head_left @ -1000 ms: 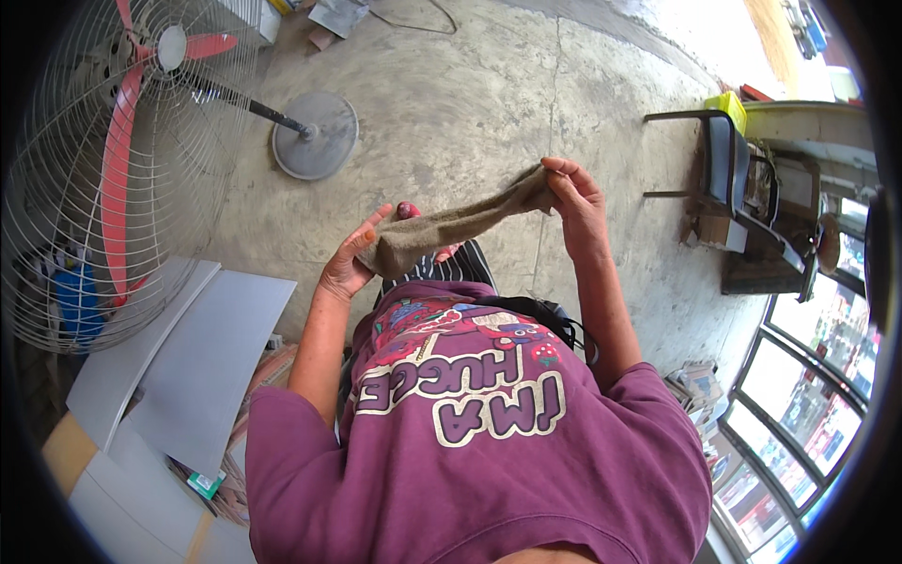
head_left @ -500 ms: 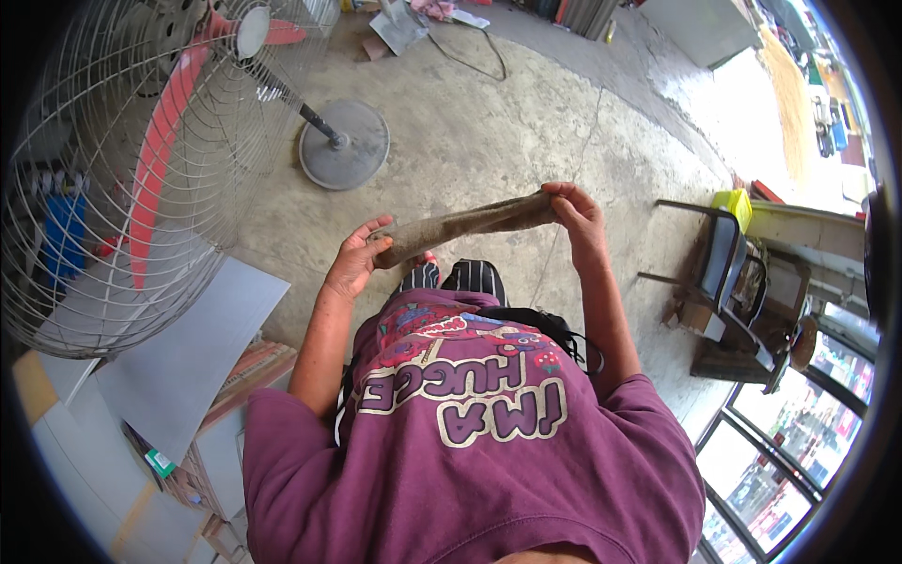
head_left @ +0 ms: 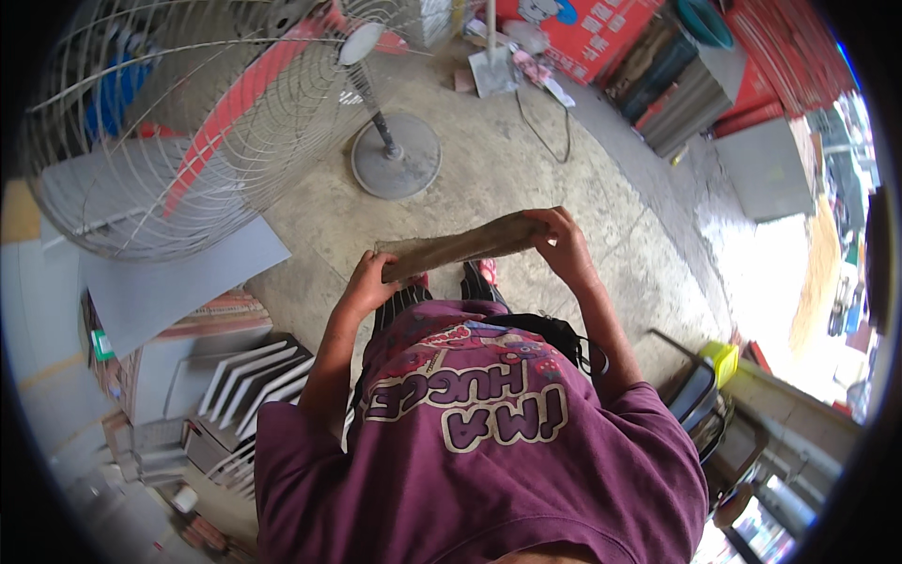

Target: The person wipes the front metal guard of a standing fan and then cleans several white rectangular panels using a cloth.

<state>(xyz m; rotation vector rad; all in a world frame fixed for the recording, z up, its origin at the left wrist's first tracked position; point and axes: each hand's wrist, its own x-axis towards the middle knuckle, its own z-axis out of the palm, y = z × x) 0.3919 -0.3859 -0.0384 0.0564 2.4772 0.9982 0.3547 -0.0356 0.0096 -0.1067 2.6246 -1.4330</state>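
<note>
A folded strip of greyish-brown cloth (head_left: 456, 250) is stretched between my hands above the concrete floor, its right end a little farther off than its left. My left hand (head_left: 369, 280) pinches the left end, thumb on the near side. The right end is gripped in my right hand (head_left: 562, 242), fingers bent over the cloth. Below the strip, my striped trouser legs and pinkish-red footwear (head_left: 487, 271) show in part.
A big caged fan (head_left: 235, 122) with red blades fills the left, its round grey base (head_left: 396, 158) on the floor ahead. Grey panels (head_left: 178, 282) lie left, near a slotted rack (head_left: 249, 390). A shovel (head_left: 491, 70) and cord (head_left: 550, 141) lie ahead; a chair (head_left: 697, 390) stands right.
My view has swung, bringing the shovel and red boards at the back further in. Both hands keep hold of the cloth; its surface now looks flatter and more evenly stretched.
</note>
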